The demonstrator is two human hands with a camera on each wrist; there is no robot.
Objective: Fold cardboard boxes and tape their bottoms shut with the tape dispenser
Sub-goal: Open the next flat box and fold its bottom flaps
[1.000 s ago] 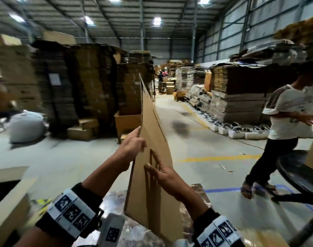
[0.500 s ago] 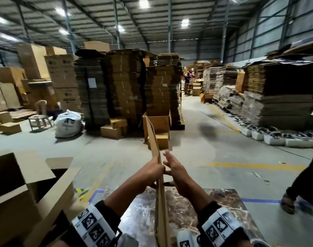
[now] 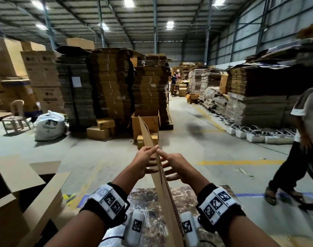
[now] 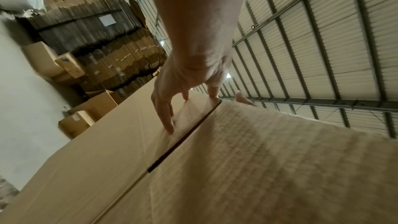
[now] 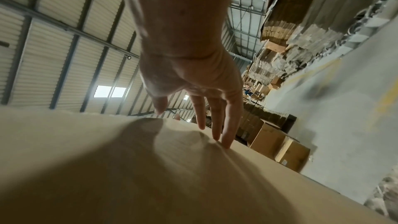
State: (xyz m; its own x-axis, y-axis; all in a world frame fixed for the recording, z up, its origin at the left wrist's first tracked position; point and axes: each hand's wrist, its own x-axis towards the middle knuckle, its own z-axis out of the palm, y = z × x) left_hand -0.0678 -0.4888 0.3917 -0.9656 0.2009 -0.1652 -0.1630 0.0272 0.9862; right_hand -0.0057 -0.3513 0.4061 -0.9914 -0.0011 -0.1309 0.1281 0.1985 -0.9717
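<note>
While it stands edge-on, the flattened brown box (image 3: pixel 160 177) (corrugated) sits between flat-fingered left hand (image 3: pixel 143 162) and right hand (image 3: pixel 177 166).

Left hand (image 4: pixel 183 81) rests straight fingers (image 4: pixel 165 117) on the flattened cardboard box (image 4: pixel 112 151).

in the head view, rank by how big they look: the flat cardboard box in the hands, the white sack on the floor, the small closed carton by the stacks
1. Flat brown cardboard box, though nearness inflates it.
2. White sack.
3. Small closed brown carton.
</note>
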